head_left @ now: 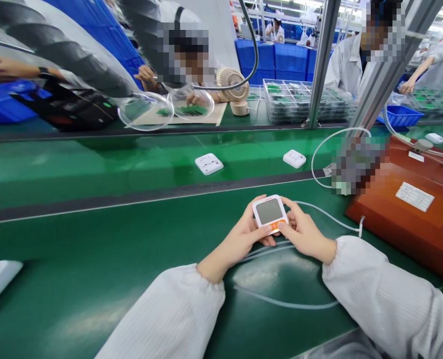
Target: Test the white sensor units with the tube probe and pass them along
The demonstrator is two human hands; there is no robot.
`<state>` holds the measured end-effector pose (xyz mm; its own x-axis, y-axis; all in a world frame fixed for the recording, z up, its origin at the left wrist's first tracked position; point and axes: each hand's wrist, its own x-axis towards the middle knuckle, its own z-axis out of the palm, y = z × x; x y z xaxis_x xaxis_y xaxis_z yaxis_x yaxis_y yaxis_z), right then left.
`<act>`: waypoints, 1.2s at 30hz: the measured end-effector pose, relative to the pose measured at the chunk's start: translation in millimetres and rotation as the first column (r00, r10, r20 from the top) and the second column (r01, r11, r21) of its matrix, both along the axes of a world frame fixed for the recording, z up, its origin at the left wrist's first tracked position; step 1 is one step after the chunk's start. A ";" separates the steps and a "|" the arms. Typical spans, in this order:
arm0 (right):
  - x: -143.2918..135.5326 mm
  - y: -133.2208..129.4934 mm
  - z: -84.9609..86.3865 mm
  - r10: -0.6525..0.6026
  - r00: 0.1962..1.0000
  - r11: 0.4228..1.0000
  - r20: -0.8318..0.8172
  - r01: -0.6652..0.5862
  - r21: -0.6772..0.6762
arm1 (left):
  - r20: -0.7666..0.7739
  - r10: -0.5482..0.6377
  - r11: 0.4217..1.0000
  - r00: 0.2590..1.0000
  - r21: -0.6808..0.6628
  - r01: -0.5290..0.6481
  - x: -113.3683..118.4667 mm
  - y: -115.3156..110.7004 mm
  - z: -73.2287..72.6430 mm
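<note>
The person's two hands hold a small white device (260,199) between them, raised just above or resting over the green tabletop (131,249); from this angle it is hard to say whether it touches the surface. The left hand (243,232) grips its left side and the right hand (305,232) its right side, with both thumbs on the front by the orange buttons (274,227), below a grey screen (269,211) that faces up toward the wearer. A thin pale tube (329,213) runs from a reddish-brown box (378,199) on the right to behind the right hand, and a loose length of tubing (281,301) curves across the tabletop nearer the wearer. Beyond a dark rail, two white units (209,164) lie well apart on a glossy green strip (94,159). At the left edge sits a white object (4,279), cut off by the frame. On the far side, a beige fan (231,79) stands near stacked clear trays (288,102), with co-workers in white (343,62) behind.
</note>
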<state>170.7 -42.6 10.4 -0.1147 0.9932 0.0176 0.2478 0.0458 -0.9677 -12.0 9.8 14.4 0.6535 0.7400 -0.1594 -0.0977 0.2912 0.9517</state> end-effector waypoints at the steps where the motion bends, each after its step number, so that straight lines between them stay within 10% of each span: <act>1: 0.0 0.1 -0.1 -0.001 1.000 1.000 0.002 0.001 0.000 | -0.001 0.000 1.000 1.000 0.001 0.000 0.0 -0.1 0.0; 36: 1.0 -0.2 3.1 -0.048 0.993 0.994 0.109 0.038 0.098 | -0.040 0.051 0.999 0.998 -0.013 -0.052 2.7 -1.9 4.2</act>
